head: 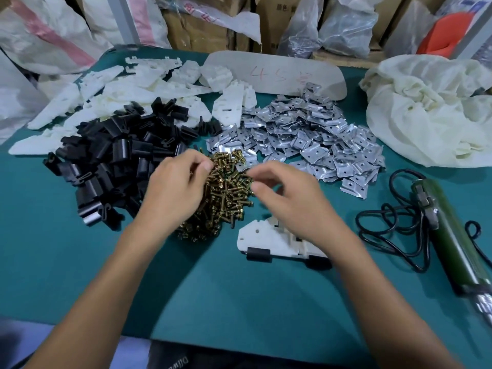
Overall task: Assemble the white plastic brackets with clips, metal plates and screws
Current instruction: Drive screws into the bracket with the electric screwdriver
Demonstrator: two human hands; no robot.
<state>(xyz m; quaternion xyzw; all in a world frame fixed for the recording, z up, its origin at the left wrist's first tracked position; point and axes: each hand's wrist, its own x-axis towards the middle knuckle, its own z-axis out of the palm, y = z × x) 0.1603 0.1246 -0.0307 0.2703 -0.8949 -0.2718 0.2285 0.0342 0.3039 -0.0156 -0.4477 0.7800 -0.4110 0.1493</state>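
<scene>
Both hands work over the screw pile [226,198] mid-tabletop [53,262]: left hand [173,187] apparently pinching a screw, right hand [287,193] pinching a metal plate [243,166], with the white bracket [263,239] and its black clip [258,253] lying crosswise beneath the right wrist.

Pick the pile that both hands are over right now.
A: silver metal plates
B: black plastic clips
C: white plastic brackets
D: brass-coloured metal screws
D: the left hand and the right hand both reach in over the heap of brass-coloured metal screws, one from each side.
</scene>
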